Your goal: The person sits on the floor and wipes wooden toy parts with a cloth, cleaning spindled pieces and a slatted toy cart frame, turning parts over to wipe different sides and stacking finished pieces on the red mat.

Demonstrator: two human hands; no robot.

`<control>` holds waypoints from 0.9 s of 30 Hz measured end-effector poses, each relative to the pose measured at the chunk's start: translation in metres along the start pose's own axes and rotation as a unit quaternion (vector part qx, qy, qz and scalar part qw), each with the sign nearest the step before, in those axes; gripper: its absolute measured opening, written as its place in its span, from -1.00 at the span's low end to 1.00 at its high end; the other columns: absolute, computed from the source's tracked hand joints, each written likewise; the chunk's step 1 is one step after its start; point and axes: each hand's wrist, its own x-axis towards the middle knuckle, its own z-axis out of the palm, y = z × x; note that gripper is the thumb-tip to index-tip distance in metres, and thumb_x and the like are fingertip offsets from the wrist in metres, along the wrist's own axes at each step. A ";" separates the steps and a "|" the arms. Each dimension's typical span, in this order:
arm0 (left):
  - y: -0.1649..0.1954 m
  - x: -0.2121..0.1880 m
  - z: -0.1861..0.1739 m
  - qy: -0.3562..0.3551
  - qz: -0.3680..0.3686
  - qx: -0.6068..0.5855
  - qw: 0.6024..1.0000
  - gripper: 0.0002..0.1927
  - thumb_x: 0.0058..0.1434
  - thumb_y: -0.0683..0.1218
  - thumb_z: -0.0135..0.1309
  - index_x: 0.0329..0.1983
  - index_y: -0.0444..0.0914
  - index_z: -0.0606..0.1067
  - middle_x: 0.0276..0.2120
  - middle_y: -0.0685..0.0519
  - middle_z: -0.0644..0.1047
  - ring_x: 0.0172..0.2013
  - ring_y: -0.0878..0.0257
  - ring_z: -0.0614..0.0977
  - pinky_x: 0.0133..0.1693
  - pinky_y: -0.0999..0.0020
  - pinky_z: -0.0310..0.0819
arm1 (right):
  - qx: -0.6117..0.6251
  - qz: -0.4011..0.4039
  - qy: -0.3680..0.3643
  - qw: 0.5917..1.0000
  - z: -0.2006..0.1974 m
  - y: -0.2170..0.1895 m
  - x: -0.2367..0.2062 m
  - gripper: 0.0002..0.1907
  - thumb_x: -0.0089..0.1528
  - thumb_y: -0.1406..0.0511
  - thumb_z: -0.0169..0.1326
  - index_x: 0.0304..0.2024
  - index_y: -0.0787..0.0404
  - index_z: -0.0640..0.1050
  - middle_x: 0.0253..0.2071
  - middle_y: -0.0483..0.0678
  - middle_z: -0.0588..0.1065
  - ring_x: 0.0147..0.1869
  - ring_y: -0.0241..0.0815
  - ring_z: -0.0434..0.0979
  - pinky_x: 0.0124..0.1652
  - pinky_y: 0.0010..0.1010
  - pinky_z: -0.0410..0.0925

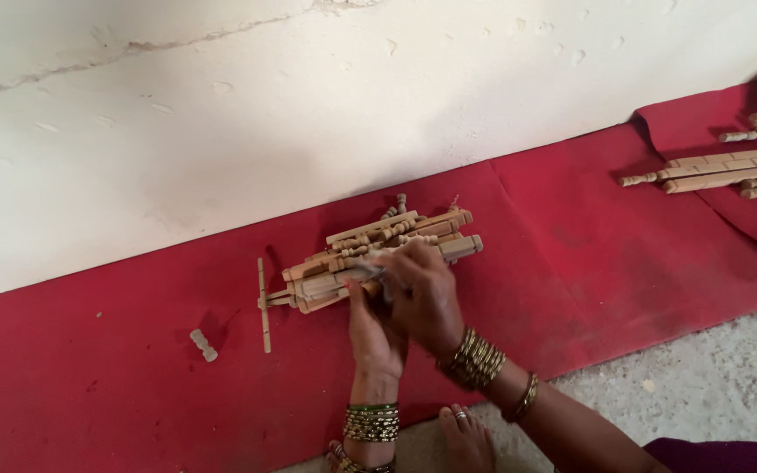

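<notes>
Both hands are down on the bundle [378,250] of turned wooden sticks on the red mat [571,263], by the wall. Right hand [422,293] curls closed over its near edge; left hand [370,328] lies beneath (grip hidden, cannot tell).

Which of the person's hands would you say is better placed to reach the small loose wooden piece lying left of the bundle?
Probably the left hand: it lies nearer the small loose wooden piece, while the right hand rests over the bundle of wooden parts.
</notes>
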 end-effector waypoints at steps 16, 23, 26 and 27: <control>0.003 -0.011 0.011 -0.071 0.011 0.052 0.996 -0.27 0.37 0.32 -0.38 0.38 -0.26 0.23 0.20 -0.12 0.41 0.23 0.04 0.46 0.18 0.14 0.47 | 0.067 -0.043 0.028 0.996 0.005 -0.003 -0.009 -0.84 0.16 0.51 0.17 -0.21 0.26 0.63 -0.13 0.04 0.55 -0.06 -0.10 0.60 -0.17 -0.40 0.60; 0.014 -0.008 0.009 -0.120 0.034 0.006 0.992 -0.34 0.36 0.28 -0.25 0.34 -0.23 0.29 0.17 -0.08 0.44 0.18 0.10 0.49 0.13 0.16 0.47 | 0.039 -0.106 0.002 0.994 0.005 -0.011 -0.008 -0.86 0.09 0.43 0.28 -0.29 0.18 0.64 -0.19 -0.01 0.58 -0.14 -0.07 0.57 -0.20 -0.30 0.53; 0.011 -0.013 0.020 -0.060 0.060 0.086 0.993 -0.34 0.36 0.28 -0.24 0.30 -0.27 0.31 0.12 -0.09 0.48 0.13 0.08 0.53 0.14 0.14 0.50 | 0.005 0.002 0.002 1.000 -0.015 0.017 0.017 -0.84 0.10 0.42 0.28 -0.25 0.19 0.63 -0.21 -0.02 0.58 -0.20 -0.12 0.61 -0.25 -0.32 0.56; 0.011 -0.015 0.023 -0.078 0.070 0.101 0.989 -0.34 0.38 0.28 -0.24 0.29 -0.29 0.30 0.10 -0.11 0.49 0.12 0.06 0.54 0.14 0.13 0.50 | 0.025 0.050 -0.017 0.998 -0.024 0.021 0.020 -0.81 0.15 0.45 0.21 -0.19 0.17 0.63 -0.16 -0.02 0.59 -0.17 -0.14 0.64 -0.23 -0.33 0.58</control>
